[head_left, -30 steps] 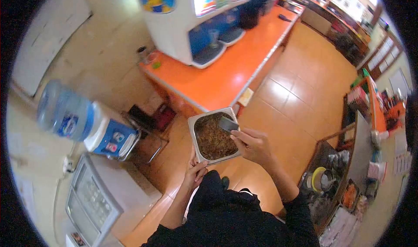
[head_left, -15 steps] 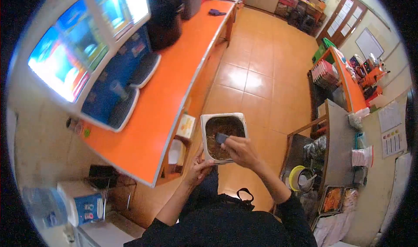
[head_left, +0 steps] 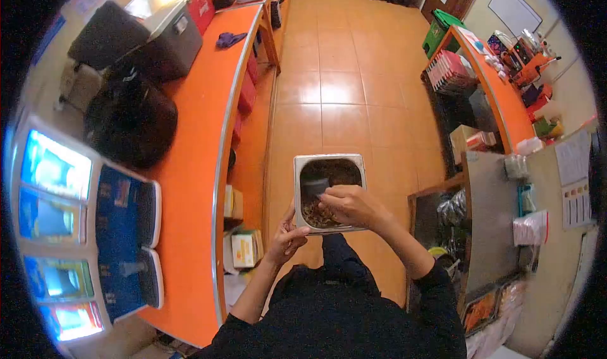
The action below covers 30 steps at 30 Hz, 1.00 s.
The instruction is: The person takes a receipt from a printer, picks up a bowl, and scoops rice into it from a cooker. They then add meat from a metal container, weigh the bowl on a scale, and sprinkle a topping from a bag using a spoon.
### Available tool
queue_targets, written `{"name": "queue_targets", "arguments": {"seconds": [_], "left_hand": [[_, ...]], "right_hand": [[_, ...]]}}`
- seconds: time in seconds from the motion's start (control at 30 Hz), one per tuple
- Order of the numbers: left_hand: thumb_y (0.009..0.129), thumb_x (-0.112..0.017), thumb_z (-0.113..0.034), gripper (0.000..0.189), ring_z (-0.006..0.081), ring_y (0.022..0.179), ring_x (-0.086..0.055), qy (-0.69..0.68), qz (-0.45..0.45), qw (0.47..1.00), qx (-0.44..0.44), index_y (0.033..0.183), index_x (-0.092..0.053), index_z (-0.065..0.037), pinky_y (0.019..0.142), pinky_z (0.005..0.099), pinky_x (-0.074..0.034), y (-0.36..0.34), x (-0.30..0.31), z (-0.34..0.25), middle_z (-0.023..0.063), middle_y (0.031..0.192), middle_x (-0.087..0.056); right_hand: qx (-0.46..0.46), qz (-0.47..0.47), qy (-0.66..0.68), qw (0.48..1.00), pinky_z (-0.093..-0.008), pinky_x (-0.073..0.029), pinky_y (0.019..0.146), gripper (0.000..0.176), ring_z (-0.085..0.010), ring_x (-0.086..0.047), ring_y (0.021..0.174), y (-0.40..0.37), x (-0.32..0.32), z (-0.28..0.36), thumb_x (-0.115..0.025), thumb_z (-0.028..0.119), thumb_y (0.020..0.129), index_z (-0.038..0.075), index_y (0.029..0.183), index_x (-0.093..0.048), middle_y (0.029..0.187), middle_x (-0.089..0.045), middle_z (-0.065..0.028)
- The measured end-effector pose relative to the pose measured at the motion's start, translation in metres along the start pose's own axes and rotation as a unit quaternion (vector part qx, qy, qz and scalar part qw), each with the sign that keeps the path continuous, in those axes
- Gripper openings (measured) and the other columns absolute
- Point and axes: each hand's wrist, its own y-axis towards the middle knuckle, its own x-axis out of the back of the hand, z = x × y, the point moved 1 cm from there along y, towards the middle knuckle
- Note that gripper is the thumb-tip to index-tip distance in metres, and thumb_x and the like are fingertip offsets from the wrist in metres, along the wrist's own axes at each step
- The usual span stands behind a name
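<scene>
Orange tiles cover the floor [head_left: 316,125] down the middle of the frame, with a long orange desk [head_left: 196,201] on the left and a grey-sided shelf [head_left: 499,226] at right. A drinks machine [head_left: 117,232] stands on the desk at the lower left, and a purple cloth [head_left: 231,39] lies farther along it, towards the top. Just below the centre of the frame, a square metal pan [head_left: 298,194] with brown, shredded-looking contents [head_left: 314,215] is held over the floor, apart from the desk. The left hand [head_left: 288,239] grasps its near left corner, thumb on the rim; fingers under the pan are hidden, so how much they support cannot be told. The right hand [head_left: 348,204] pinches a dark, flat-ended tool [head_left: 315,187] over the pan's opening; whether its tip touches the contents is unclear. With the weight apparently carried at one corner, a firm push of the tool towards the far or right side could twist the pan out of that grip and tip food onto the tiles. A quick scoop could also flick shreds over the low rim, and a sideways swing might catch the desk's edge or the shelf and jolt everything loose.
</scene>
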Motion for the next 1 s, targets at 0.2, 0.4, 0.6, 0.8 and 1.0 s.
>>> {"name": "queue_targets", "arguments": {"seconds": [0.2, 0.4, 0.6, 0.8, 1.0], "left_hand": [[0.082, -0.057, 0.005, 0.080, 0.0019, 0.033, -0.032, -0.043, -0.036, 0.998, 0.006, 0.148, -0.017, -0.016, 0.032, 0.0160, -0.029, 0.123, -0.017, -0.039, 0.0061, 0.114, -0.061], [0.082, -0.057, 0.004, 0.079, 0.0022, 0.033, -0.033, -0.032, -0.054, 0.998, -0.007, 0.148, -0.017, -0.015, 0.030, 0.0159, -0.028, 0.240, -0.027, -0.081, 0.0083, 0.116, -0.060], [0.082, -0.058, 0.002, 0.079, 0.0027, 0.033, -0.033, -0.033, -0.035, 0.998, -0.040, 0.148, -0.018, -0.014, 0.031, 0.0163, -0.029, 0.378, -0.011, -0.140, 0.0080, 0.104, -0.063], [0.083, -0.057, 0.004, 0.080, 0.0027, 0.032, -0.032, -0.025, -0.058, 0.998, -0.020, 0.149, -0.015, -0.016, 0.032, 0.0170, -0.027, 0.511, -0.022, -0.202, 0.0047, 0.089, -0.065], [0.083, -0.055, 0.007, 0.081, 0.0015, 0.033, -0.030, -0.031, -0.038, 0.999, -0.021, 0.149, -0.014, -0.016, 0.033, 0.0160, -0.027, 0.648, -0.022, -0.252, 0.0084, 0.115, -0.060]], "right_hand": [[-0.012, 0.132, 0.102, 0.986, -0.0380, -0.049, 0.060, 0.010, -0.0297, -0.060, 0.069, 0.043, 0.075, -0.122, -0.065, 0.007, 0.078, 0.003, 0.085, -0.059, 0.076, -0.058, -0.0119], [-0.050, 0.026, 0.085, 0.995, -0.0374, -0.049, 0.054, 0.008, -0.0306, -0.060, 0.063, 0.122, 0.149, -0.224, -0.064, 0.004, 0.076, 0.003, 0.079, -0.057, 0.074, -0.060, -0.0113], [-0.044, 0.000, 0.122, 0.992, -0.0359, -0.046, 0.051, 0.008, -0.0281, -0.058, 0.059, 0.206, 0.156, -0.329, -0.064, 0.005, 0.080, 0.003, 0.077, -0.057, 0.066, -0.055, -0.0104], [-0.024, 0.048, 0.072, 0.996, -0.0384, -0.048, 0.053, 0.014, -0.0296, -0.058, 0.060, 0.268, 0.131, -0.457, -0.061, 0.005, 0.078, 0.002, 0.073, -0.049, 0.065, -0.051, -0.0121], [0.030, -0.051, -0.022, 0.998, -0.0359, -0.044, 0.048, 0.020, -0.0251, -0.054, 0.052, 0.331, 0.168, -0.580, -0.064, 0.005, 0.080, 0.003, 0.068, -0.048, 0.060, -0.047, -0.0095]]}}
